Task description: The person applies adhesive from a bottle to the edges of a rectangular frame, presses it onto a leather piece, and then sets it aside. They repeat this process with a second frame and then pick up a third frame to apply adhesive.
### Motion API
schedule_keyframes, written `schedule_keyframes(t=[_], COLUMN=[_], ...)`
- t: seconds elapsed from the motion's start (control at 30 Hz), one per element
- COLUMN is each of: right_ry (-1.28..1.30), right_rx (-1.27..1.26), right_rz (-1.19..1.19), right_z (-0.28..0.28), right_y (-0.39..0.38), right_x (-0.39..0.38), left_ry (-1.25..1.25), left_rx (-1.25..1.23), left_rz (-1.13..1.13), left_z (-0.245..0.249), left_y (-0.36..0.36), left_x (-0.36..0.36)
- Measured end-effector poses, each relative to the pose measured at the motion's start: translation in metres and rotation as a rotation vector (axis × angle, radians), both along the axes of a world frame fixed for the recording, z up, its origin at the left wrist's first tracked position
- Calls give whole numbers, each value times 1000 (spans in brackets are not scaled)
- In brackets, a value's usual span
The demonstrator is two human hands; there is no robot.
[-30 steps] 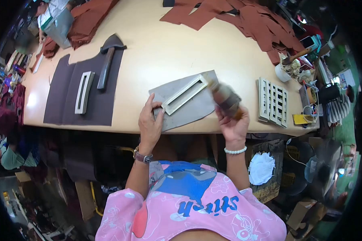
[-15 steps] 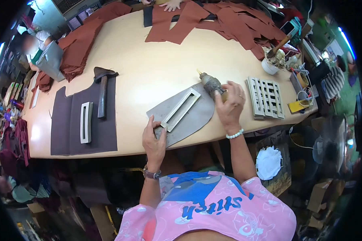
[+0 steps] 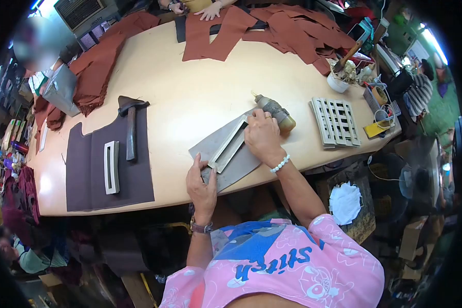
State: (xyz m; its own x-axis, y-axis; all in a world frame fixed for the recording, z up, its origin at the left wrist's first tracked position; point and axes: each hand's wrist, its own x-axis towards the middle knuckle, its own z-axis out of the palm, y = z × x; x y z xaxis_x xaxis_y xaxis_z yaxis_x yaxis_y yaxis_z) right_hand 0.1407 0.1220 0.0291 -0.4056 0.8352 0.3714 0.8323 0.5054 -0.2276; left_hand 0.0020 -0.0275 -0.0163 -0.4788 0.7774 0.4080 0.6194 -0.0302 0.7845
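A pale, narrow rectangular frame (image 3: 228, 142) with a long slot lies slanted over a grey pointed sheet (image 3: 204, 149). My left hand (image 3: 202, 187) grips its lower end between thumb and fingers. At the upper end, my right hand (image 3: 263, 137) has its fingers closed on the frame, covering that corner. Just beyond the right hand, a grimy bottle with a yellowish nozzle (image 3: 273, 109) lies on its side. To the left, a hammer (image 3: 131, 131) and a small stack of similar frames (image 3: 108, 169) rest on a dark fabric panel (image 3: 79, 174).
Several pale slotted frames are piled crosswise (image 3: 336, 123) on the right. Behind them stand a white tub (image 3: 337, 83) with a brush and a wire basket (image 3: 382, 100). Rust-brown cut pieces (image 3: 210, 36) cover the far side, where another person's hand (image 3: 210, 11) rests.
My right hand has let go of the bottle, which now lies on the table, and has moved left onto the frame's upper end. My left hand keeps its hold.
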Motion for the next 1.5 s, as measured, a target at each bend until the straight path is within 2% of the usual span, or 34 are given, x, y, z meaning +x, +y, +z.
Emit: schedule_keyframes(t=[0.17, 0.37, 0.4, 0.5, 0.57, 0.67, 0.73, 0.83, 1.03, 1.23, 1.33, 1.43, 1.5], right_ry=[263, 391, 433, 695, 932, 1016, 1131, 1068, 981, 899, 591, 220, 271], right_rx=[45, -210, -380, -700, -600, -553, -571, -542, -552, -569, -445, -146, 33], right_rz=[76, 93, 72, 93, 67, -162, -233, -440, -652, -745, -626, -841, -678], right_z=[16, 22, 40, 48, 63, 65, 63, 66, 39, 11, -9, -8, 15], right_y=[4, 21, 18, 42, 51, 76, 93, 110, 143, 163, 174, 166, 140], right_x=[11, 28, 36, 84, 122, 197, 240, 283, 323, 341, 355, 337, 298], left_ry=[-7, -76, -97, -101, -112, -101, -116, -121, -124, -96, -96, -101, -107], left_rx=[0, 10, -44, -55, -38, -36, -37, -38, -26, -51, -49, -49, -49], left_rz=[-1, -6, -23, -27, -30, -17, -16, -22, -18, -4, -3, -8, 0], left_z=[3, -8, -4, -7, -9, 1, 2, 2, -1, 4, 4, 2, 0], left_y=[-1, -1, -2, -2, -2, -2, -1, -2, -1, -2, -2, -3, -3], left_x=[1, -2, -1, -2, -2, 2, 3, 3, 3, 4, 5, 3, 3])
